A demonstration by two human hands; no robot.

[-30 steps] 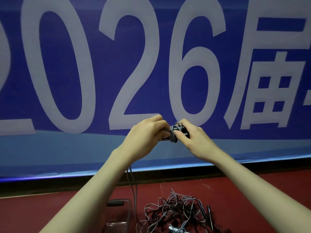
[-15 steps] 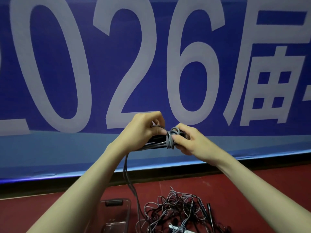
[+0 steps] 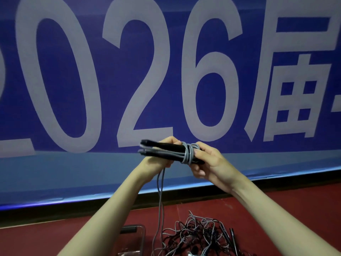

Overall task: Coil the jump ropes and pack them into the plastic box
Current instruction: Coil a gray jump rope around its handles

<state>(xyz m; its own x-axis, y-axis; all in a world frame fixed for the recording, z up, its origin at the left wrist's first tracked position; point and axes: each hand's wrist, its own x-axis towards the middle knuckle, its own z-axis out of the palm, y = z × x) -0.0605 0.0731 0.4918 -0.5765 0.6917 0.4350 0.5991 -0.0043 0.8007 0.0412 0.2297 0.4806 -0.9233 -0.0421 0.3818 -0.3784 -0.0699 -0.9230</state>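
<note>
we grip black jump rope handles [image 3: 162, 149] in left hand [image 3: 158, 159]; right hand [image 3: 208, 161] pinches grey cord wraps [image 3: 188, 154]; loose cord hangs toward rope pile [image 3: 195, 235].

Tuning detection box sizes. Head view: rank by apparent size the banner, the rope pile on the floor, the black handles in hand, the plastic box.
1. banner, fills most of the frame
2. rope pile
3. black handles and plastic box: unranked, since the box is cut off by the arm and frame edge, and the handles are nearer the camera.
</note>
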